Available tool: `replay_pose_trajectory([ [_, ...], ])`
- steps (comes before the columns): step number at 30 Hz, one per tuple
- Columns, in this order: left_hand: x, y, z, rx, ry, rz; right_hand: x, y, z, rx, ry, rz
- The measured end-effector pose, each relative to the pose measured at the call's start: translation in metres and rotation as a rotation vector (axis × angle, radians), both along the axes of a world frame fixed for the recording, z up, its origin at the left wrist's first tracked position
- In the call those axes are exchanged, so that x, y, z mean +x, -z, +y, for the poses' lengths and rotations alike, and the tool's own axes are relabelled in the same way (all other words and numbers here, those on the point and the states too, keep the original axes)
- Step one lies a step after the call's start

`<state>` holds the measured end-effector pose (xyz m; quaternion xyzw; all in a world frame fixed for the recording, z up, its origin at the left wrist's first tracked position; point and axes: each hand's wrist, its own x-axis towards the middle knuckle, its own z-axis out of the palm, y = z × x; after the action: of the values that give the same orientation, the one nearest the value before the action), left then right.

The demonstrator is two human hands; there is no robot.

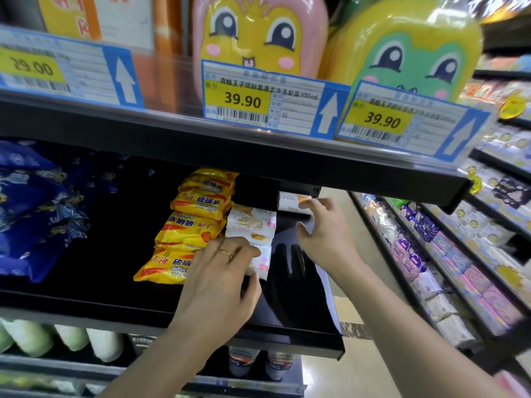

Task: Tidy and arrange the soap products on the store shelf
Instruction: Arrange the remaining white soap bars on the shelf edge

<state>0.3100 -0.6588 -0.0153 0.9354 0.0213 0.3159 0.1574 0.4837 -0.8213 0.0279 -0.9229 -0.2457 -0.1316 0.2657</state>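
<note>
While my left hand gripped the front white soap box at centre frame, my right hand, fingers spread, hovered; these light, stiff cartons seemed best pinched by their sides.

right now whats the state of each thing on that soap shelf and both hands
left hand: gripping the front white soap box
front white soap box: at the front of the white row, partly covered by fingers
white soap boxes behind: lined up front to back
far white soap box: apart at the back right
right hand: open, fingers near the far box
yellow sulfur soap packs: overlapping row, tilted
blue packs: piled at the left
</note>
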Motion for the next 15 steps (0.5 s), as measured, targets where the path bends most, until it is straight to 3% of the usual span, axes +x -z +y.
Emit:
replay_pose_trajectory([
  [3,0.004,0.008,-0.001,0.062,-0.012,0.025,0.024,-0.010,0.009,-0.180,0.034,0.008],
  [15,0.004,0.012,0.000,0.075,-0.028,0.014,0.087,0.003,0.023,-0.484,-0.021,0.124],
])
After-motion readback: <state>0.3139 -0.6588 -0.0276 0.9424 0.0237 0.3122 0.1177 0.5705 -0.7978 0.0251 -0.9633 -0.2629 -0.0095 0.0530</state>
